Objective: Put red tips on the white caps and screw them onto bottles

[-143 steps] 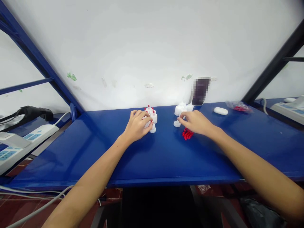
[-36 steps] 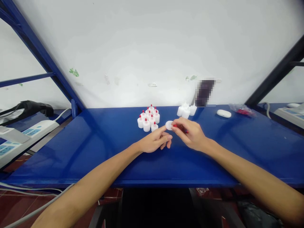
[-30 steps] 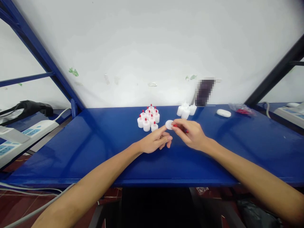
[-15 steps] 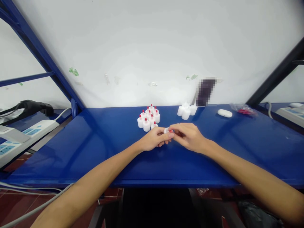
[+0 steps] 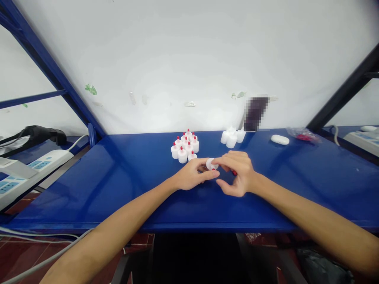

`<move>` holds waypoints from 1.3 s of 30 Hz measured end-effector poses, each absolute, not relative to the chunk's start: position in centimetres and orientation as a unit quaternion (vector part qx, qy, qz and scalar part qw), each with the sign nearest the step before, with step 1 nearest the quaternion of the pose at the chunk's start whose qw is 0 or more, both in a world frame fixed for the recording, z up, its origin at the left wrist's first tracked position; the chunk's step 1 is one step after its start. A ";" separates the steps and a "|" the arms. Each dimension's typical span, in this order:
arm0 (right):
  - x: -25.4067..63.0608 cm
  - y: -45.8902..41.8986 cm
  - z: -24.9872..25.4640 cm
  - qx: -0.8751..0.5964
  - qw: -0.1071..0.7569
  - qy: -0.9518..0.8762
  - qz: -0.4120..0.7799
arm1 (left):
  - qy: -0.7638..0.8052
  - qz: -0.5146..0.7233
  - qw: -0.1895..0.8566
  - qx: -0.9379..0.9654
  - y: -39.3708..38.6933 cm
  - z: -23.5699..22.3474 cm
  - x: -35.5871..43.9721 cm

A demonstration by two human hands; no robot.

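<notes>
My left hand [image 5: 194, 173] is closed on a small white nozzle cap [image 5: 211, 164], pinched between thumb and fingers and tilted, with its red tip toward me. My right hand [image 5: 237, 171] is beside it, its index finger touching the white piece and its thumb spread apart below. A small red cap [image 5: 234, 172] shows under the curled fingers of that hand, mostly hidden. Just behind my left hand stands a cluster of several white nozzle caps with red tips [image 5: 182, 155]. Farther right are several plain white nozzle caps [image 5: 231, 141] without red tips.
Blue tabletop [image 5: 133, 169] against a white wall. At the back right lie a white oval case [image 5: 280, 139] and a clear bag with red pieces [image 5: 304, 136]. A blurred dark object [image 5: 256, 114] leans on the wall. Power strips [image 5: 38, 163] stand at the left.
My right thumb has come away from the white piece and spread open, and the hand has turned. The piece in my left hand now tilts with its red tip toward me.
</notes>
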State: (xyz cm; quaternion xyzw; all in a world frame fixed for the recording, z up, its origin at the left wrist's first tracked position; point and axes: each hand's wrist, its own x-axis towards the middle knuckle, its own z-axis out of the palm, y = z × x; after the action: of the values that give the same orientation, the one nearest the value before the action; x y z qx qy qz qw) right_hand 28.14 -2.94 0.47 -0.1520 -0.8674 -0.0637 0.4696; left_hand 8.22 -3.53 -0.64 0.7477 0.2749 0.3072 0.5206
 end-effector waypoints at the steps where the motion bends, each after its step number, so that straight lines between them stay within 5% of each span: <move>1: 28.3 -2.9 0.6 -0.159 0.455 -0.874 -0.058 | 0.281 0.303 0.516 0.750 -3.5 -0.8 8.2; 10: 28.3 -2.2 0.7 -0.315 0.266 -0.903 -0.120 | 0.299 0.286 0.496 0.764 -3.5 -0.7 8.2; 18: 27.7 -2.4 0.0 -0.324 0.226 -0.890 -0.228 | 0.298 0.269 0.501 0.767 -3.8 -0.3 8.5; 39: 27.0 -3.3 -0.2 -0.354 0.241 -0.881 -0.202 | 0.296 0.302 0.475 0.772 -4.1 -0.8 9.0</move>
State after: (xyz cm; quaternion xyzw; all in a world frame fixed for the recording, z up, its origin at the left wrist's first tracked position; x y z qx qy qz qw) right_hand 27.03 -3.25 -0.21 -0.3539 -0.8808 -0.2024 0.2406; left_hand 8.98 -4.08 -0.80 0.7718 0.2955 0.3020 0.4751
